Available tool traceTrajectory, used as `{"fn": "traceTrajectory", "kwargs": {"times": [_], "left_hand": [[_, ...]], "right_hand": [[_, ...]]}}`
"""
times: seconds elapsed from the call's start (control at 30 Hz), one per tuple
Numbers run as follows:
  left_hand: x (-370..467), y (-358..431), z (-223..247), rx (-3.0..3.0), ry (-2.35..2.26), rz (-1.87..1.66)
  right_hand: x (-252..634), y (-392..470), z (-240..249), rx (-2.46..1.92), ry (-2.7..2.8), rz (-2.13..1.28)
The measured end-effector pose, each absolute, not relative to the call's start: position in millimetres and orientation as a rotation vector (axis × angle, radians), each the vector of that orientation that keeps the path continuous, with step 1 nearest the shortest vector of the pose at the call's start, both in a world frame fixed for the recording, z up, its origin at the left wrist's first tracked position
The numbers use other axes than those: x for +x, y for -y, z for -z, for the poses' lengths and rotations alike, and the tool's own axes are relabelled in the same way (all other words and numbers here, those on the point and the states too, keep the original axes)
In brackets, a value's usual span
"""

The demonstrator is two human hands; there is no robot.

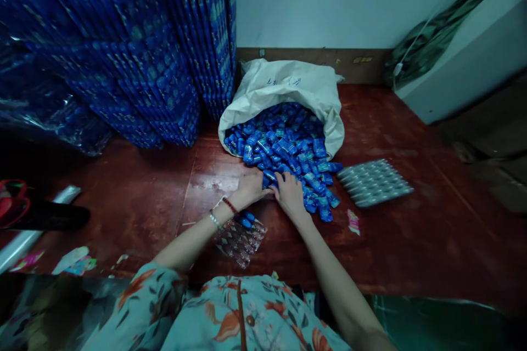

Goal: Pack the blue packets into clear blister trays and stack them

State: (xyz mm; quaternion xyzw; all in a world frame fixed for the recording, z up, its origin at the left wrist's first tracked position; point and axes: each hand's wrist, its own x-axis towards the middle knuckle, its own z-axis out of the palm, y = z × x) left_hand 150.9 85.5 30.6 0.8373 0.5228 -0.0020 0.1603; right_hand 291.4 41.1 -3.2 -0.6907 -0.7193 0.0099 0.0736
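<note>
Taking the person's two hands as the middle of the dial, with twelve straight ahead, I see the left hand (250, 189) and right hand (289, 194) close together over the dark red counter (444, 230), at the near edge of a heap of small blue packets (292, 148); the fingers of both are bent among the packets, but I cannot tell whether either grip is closed around one; the heap spills toward them from a white sack (300, 74) lying open-mouthed at twelve; at seven, partly under the left forearm, sits a clear tray (242, 241) of moulded hollows, with a few blue pieces at its far end; at three, just beside the heap, lies a stack of similar trays (374, 182); a pink scrap (353, 222) rests between three and four; tall stacks of blue packs (144, 60) stand at ten; a black cylinder (53, 219) lies well apart at nine.
</note>
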Motion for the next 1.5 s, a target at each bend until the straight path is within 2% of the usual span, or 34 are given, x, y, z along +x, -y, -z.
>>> {"fn": "traceTrajectory", "kwargs": {"times": [0.1,0.37,0.57,0.67,0.9,1.17,1.5], "left_hand": [[171,-98,-25,2.34,-1.425,0.151],[129,-112,-21,2.329,-1.301,0.007],[40,-91,-31,2.178,-1.262,-0.538],[-1,-55,-35,2.125,-1.359,-0.571],[-11,24,-21,1.863,-1.425,-0.637],[38,39,0,2.139,-1.31,-0.987],[36,45,10,2.541,-1.123,-0.654]], "right_hand": [[294,-39,11,-2.036,2.145,-0.1],[305,30,9,-1.701,1.522,-0.419],[264,93,3,-1.499,1.525,-0.852],[245,94,13,-1.348,1.645,-0.948],[260,43,8,-1.396,1.986,-0.901],[255,40,-10,-1.575,2.399,-0.558],[238,45,-30,-1.655,2.798,-0.404]]}}
